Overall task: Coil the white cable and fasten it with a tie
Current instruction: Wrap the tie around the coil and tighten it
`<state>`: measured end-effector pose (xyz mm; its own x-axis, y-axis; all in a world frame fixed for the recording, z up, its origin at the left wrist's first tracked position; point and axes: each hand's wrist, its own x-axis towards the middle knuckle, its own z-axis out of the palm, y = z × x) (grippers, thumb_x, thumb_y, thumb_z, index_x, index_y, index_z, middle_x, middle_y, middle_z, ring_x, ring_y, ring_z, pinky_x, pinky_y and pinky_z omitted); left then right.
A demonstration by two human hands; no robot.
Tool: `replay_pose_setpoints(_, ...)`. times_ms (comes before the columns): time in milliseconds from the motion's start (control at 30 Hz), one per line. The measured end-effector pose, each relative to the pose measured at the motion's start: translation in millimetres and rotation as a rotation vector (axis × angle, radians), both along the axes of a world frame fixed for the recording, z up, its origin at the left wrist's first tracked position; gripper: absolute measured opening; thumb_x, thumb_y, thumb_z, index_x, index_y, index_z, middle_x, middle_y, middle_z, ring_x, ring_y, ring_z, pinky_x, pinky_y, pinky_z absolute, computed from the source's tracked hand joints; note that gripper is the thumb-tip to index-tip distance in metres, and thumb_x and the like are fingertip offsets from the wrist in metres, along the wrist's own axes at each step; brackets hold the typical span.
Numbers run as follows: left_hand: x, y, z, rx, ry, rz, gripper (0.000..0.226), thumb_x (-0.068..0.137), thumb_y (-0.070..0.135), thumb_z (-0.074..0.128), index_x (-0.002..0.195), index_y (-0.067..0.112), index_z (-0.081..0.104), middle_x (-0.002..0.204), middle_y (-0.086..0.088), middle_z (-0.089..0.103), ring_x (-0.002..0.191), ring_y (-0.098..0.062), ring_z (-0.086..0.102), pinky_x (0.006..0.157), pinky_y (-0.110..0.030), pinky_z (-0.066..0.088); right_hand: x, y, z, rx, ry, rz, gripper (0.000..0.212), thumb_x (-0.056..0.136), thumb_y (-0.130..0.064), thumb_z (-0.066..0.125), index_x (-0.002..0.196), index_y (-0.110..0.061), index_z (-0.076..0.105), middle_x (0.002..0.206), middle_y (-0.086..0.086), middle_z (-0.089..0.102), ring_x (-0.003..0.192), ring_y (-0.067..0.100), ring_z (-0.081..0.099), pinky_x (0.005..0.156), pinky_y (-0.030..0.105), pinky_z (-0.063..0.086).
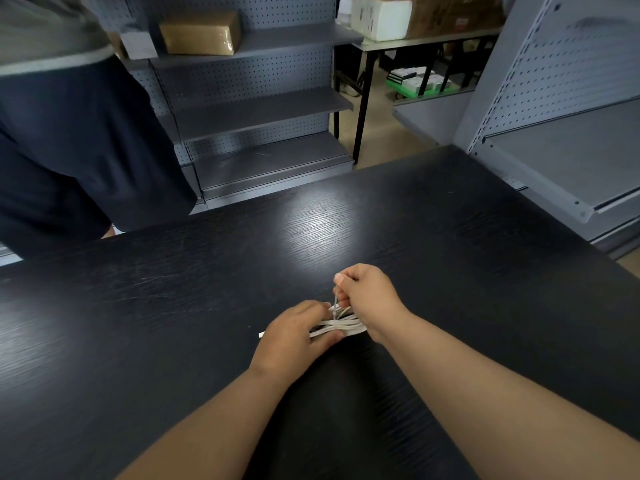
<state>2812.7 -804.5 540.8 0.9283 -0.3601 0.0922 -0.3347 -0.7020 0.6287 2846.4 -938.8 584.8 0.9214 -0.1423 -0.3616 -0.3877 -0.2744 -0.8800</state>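
The white cable (337,325) lies folded into a flat bundle of several strands on the black table (173,306), between my two hands. My left hand (294,336) presses down on the bundle's left part, fingers over the strands and thumb beneath. My right hand (367,296) is closed at the bundle's right end and pinches a thin white strand that rises from the bundle's middle up to its thumb and forefinger. I cannot tell whether that strand is the tie or the cable's end. A small white tip (261,334) pokes out left of my left hand.
Another person in a dark apron (69,133) stands at the table's far left edge. Grey pegboard shelving (256,109) stands beyond the table, with a brown package (201,32) on its top shelf. A second grey shelf unit (571,133) flanks the right.
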Motion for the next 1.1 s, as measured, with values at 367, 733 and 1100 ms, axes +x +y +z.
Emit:
replay_pose_setpoints(367, -1, -4, -1, 0.001, -0.027, 0.057, 0.028, 0.084, 0.035, 0.066, 0.107, 0.019, 0.065, 0.108, 0.008, 0.064, 0.098, -0.009, 0.058, 0.081, -0.016, 0.039, 1, -6, 11, 0.025, -0.107, 0.019, 0.023, 0.096, -0.013, 0.048, 0.075, -0.017, 0.056, 0.069, -0.003, 0.059, 0.060, 0.006, 0.052, 0.063, 0.019, 0.046)
replay_pose_setpoints(733, -2, -4, 2, 0.112, -0.119, 0.038, 0.030, 0.082, 0.051, 0.056, 0.101, 0.028, 0.063, 0.093, 0.014, 0.067, 0.088, -0.008, 0.062, 0.077, -0.023, 0.041, -11, -20, 2, 0.053, -0.103, 0.270, 0.009, 0.086, -0.012, 0.065, 0.087, -0.021, 0.063, 0.092, 0.000, 0.068, 0.082, 0.009, 0.062, 0.084, 0.030, 0.052)
replay_pose_setpoints(1100, -7, -8, 2, 0.214, -0.059, 0.067, 0.042, 0.089, 0.051, 0.050, 0.124, 0.028, 0.046, 0.121, 0.011, 0.055, 0.114, -0.008, 0.049, 0.094, -0.022, 0.035, -7, -17, -2, -0.002, -0.121, 0.234, 0.012, 0.089, -0.011, 0.061, 0.086, -0.017, 0.071, 0.075, -0.006, 0.066, 0.068, 0.006, 0.057, 0.073, 0.024, 0.050)
